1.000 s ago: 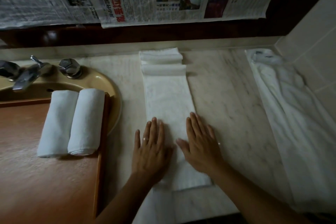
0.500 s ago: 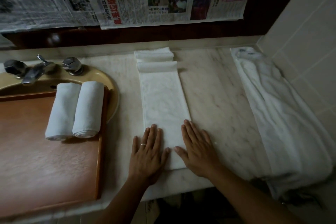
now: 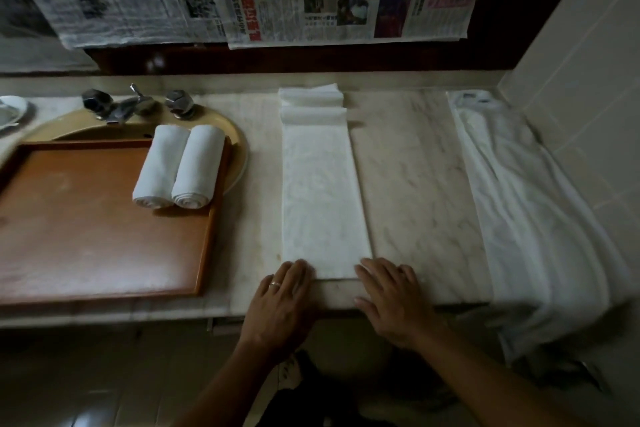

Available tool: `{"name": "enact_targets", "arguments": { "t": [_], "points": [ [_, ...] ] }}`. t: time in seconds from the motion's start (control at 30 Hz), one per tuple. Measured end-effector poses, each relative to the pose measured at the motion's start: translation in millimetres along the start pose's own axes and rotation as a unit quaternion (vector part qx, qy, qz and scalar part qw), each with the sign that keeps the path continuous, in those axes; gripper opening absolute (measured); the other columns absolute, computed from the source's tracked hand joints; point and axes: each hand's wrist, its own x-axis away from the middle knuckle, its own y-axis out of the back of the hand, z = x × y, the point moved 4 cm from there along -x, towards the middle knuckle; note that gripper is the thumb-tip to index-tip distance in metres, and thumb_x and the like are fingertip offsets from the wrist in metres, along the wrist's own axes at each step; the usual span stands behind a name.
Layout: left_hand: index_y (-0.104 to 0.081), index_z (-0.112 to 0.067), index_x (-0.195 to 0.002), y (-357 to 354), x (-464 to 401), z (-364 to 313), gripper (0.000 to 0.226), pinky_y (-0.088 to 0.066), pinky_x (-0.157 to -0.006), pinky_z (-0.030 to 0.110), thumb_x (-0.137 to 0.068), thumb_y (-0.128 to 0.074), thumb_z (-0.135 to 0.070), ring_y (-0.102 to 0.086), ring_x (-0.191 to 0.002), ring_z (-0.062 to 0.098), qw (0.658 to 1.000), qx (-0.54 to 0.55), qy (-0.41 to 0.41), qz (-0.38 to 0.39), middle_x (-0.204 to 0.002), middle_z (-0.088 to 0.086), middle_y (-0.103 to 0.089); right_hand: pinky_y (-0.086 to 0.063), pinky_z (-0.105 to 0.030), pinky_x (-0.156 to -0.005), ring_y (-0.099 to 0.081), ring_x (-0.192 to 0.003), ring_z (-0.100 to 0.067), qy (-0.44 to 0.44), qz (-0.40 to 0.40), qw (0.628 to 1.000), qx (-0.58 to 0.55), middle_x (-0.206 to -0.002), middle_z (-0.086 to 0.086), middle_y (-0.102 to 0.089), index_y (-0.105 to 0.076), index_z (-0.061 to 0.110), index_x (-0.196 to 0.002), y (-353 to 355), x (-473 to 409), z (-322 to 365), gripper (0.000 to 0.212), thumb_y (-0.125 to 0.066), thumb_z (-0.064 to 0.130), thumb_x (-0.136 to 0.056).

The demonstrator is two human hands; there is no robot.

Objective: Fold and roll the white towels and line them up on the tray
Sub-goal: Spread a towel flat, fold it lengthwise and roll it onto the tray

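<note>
A long white terry towel folded into a narrow strip (image 3: 323, 198) lies flat on the pale veined marble desk (image 3: 412, 191), its near end just short of the desk's front edge and bare marble open to its right. Left of the strip, two rolled white towels (image 3: 180, 166) sit side by side touching on the flat brown wooden tray (image 3: 86, 229). The left hand (image 3: 282, 302) and right hand (image 3: 393, 298) lie palm down with fingers straight and slightly spread, fingertips at the strip's two near corners.

place: bathroom | cues: basin (image 3: 239, 135), tap (image 3: 133, 106), marble counter (image 3: 415, 191), tiled wall (image 3: 581, 87)
</note>
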Motion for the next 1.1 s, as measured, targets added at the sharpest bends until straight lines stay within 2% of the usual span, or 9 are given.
{"name": "enact_targets", "arguments": {
  "t": [0.13, 0.23, 0.4, 0.47, 0.6, 0.77, 0.87, 1.0, 1.1],
  "points": [
    [-0.058, -0.012, -0.13, -2, 12, -10, 0.054, -0.055, -0.081, 0.041, -0.086, -0.056, -0.044, -0.061, -0.109, 0.031, 0.998, -0.005, -0.045, -0.052, -0.124, 0.009, -0.056, -0.035, -0.042, -0.085, -0.054, -0.109, -0.027, 0.018, 0.002, 1.0, 0.011, -0.127, -0.002, -0.058, -0.063, 0.018, -0.12, 0, 13, 1, 0.051, -0.046, 0.053, -0.087],
    [-0.066, -0.015, -0.118, 2, 16, -16, 0.053, -0.054, -0.072, 0.038, -0.069, -0.084, -0.021, -0.063, -0.085, 0.025, 0.993, -0.008, -0.073, -0.097, -0.105, 0.007, -0.06, -0.039, -0.041, -0.076, -0.055, -0.093, -0.024, 0.031, -0.006, 0.999, 0.004, -0.109, 0.002, -0.059, -0.063, 0.022, -0.101, 4, 18, 2, 0.025, -0.062, 0.041, -0.085],
    [-0.066, -0.021, -0.094, 10, 16, -22, 0.045, -0.05, -0.058, 0.029, -0.057, -0.091, -0.017, -0.056, -0.068, 0.016, 0.99, 0.004, -0.083, -0.11, -0.086, 0.0, -0.059, -0.036, -0.033, -0.073, -0.052, -0.085, -0.016, -0.025, 0.002, 0.997, -0.079, -0.095, 0.009, -0.054, -0.061, 0.026, -0.091, 13, 21, 3, 0.018, -0.076, 0.022, -0.081],
    [-0.066, -0.023, -0.094, 14, 12, -19, 0.035, -0.046, -0.059, 0.027, -0.066, -0.087, -0.019, -0.054, -0.07, 0.014, 0.992, 0.04, -0.058, -0.1, -0.088, -0.003, -0.058, -0.031, -0.031, -0.079, -0.049, -0.093, -0.011, -0.067, 0.021, 0.99, -0.126, -0.1, 0.014, -0.052, -0.062, 0.029, -0.1, 15, 19, 0, 0.01, -0.064, 0.022, -0.092],
    [-0.064, -0.025, -0.117, 12, 1, -7, 0.022, -0.044, -0.075, 0.029, -0.096, -0.059, -0.029, -0.054, -0.093, 0.016, 0.989, 0.128, 0.016, -0.07, -0.109, -0.005, -0.058, -0.031, -0.034, -0.089, -0.05, -0.098, -0.008, -0.153, 0.055, 0.958, -0.236, -0.101, 0.017, -0.056, -0.064, 0.031, -0.103, 25, 5, -11, 0.01, -0.055, 0.03, -0.098],
    [-0.069, -0.025, -0.11, 12, -9, 12, 0.024, -0.049, -0.082, 0.036, -0.097, -0.058, -0.042, -0.06, -0.096, 0.018, 0.969, 0.22, 0.105, -0.031, -0.103, -0.004, -0.066, -0.042, -0.039, -0.097, -0.061, -0.092, -0.011, -0.241, 0.122, 0.916, -0.296, -0.094, 0.014, -0.068, -0.068, 0.032, -0.093, 27, -10, -24, 0.006, -0.064, 0.037, -0.091],
    [-0.068, -0.03, -0.108, 11, -11, 13, 0.022, -0.048, -0.086, 0.037, -0.096, -0.057, -0.044, -0.064, -0.098, 0.016, 0.965, 0.227, 0.123, -0.036, -0.105, -0.008, -0.07, -0.038, -0.036, -0.096, -0.061, -0.092, -0.01, -0.273, 0.121, 0.912, -0.281, -0.092, 0.015, -0.066, -0.065, 0.033, -0.091, 27, -13, -25, 0.004, -0.063, 0.037, -0.09],
    [-0.065, -0.032, -0.107, 14, -12, 4, 0.021, -0.039, -0.086, 0.036, -0.096, -0.055, -0.047, -0.062, -0.097, 0.014, 0.968, 0.19, 0.137, -0.089, -0.099, -0.009, -0.069, -0.031, -0.034, -0.086, -0.057, -0.093, -0.012, -0.277, 0.078, 0.932, -0.22, -0.093, 0.014, -0.061, -0.058, 0.032, -0.092, 29, -13, -18, 0.002, -0.057, 0.032, -0.091],
    [-0.066, -0.027, -0.102, 21, -10, -2, 0.02, -0.044, -0.079, 0.036, -0.088, -0.069, -0.041, -0.058, -0.092, 0.019, 0.981, 0.102, 0.089, -0.141, -0.1, -0.005, -0.063, -0.033, -0.037, -0.083, -0.047, -0.101, -0.017, -0.196, 0.02, 0.977, -0.084, -0.105, 0.01, -0.05, -0.057, 0.032, -0.1, 31, -8, -8, 0.015, -0.062, 0.027, -0.087]
  ]
}}
